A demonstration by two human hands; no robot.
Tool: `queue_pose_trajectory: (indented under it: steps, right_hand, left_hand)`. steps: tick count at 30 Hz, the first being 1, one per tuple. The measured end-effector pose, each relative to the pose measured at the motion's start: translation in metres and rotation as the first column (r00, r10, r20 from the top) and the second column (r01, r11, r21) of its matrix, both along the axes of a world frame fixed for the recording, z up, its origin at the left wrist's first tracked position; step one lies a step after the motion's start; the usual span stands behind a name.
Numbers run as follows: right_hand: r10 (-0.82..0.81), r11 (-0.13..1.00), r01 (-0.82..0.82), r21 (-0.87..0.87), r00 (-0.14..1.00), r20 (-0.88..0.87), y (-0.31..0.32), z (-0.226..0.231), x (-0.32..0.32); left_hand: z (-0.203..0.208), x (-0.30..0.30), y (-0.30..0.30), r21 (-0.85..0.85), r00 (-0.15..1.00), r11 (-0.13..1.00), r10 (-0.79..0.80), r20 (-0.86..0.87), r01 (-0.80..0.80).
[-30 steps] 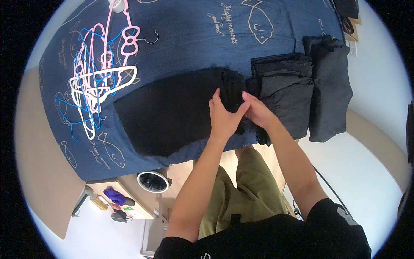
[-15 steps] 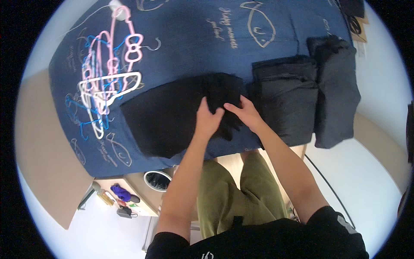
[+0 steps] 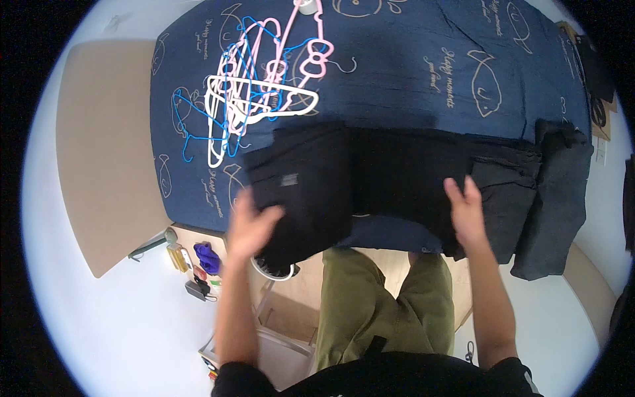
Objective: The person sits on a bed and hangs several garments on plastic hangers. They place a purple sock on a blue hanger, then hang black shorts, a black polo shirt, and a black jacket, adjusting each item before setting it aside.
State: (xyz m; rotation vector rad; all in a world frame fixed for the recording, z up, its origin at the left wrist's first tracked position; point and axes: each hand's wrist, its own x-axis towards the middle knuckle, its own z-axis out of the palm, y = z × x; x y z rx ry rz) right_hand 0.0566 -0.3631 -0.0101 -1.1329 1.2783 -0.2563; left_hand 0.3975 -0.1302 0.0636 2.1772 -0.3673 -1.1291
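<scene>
A black garment point(image 3: 403, 165) stretches between my hands along the near side of the bed. Its left part is folded over on itself and carries a small grey label. My left hand point(image 3: 253, 225) grips the left edge, thumb on top, with its other fingers partly hidden and blurred. At the other end, my right hand point(image 3: 468, 215) holds the cloth between thumb and fingers, close beside a folded dark garment point(image 3: 506, 205). Another folded dark garment point(image 3: 559, 192) lies along the far right.
Pink, blue and white hangers point(image 3: 258, 79) lie heaped at the back left on the blue printed bedsheet point(image 3: 397, 73). Below the bed's near edge stand a round bin point(image 3: 284, 273) and, to the left, small items including a purple cloth thing point(image 3: 207, 258).
My hands have moved apart, left and right, spreading the black garment and folding over its left part. The view has shifted, so the hangers appear farther right.
</scene>
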Motion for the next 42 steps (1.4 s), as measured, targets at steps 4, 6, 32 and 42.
queue_pose_trajectory:
  steps: [4,6,32,42]
  right_hand:
    - [-0.175,0.982,0.186,0.019,0.95,-0.257,-0.027,0.06,0.001]
    - [-0.173,0.985,0.173,-0.024,0.943,-0.284,-0.044,0.05,-0.019]
    - [-0.256,0.232,-0.606,-0.761,0.717,-0.649,0.082,-0.123,0.13]
    - [0.598,0.212,-0.942,-0.259,0.335,-0.728,0.123,-0.119,0.227]
  left_hand:
    - [0.078,0.135,0.114,-0.022,0.944,0.947,0.322,0.071,-0.321]
    - [0.09,0.206,0.167,0.042,0.941,0.941,0.333,0.066,-0.336]
    - [-0.19,0.284,0.258,0.322,0.399,0.931,-0.233,0.887,-0.174]
    - [-0.223,0.16,0.153,0.499,0.604,0.839,-0.516,0.607,0.215]
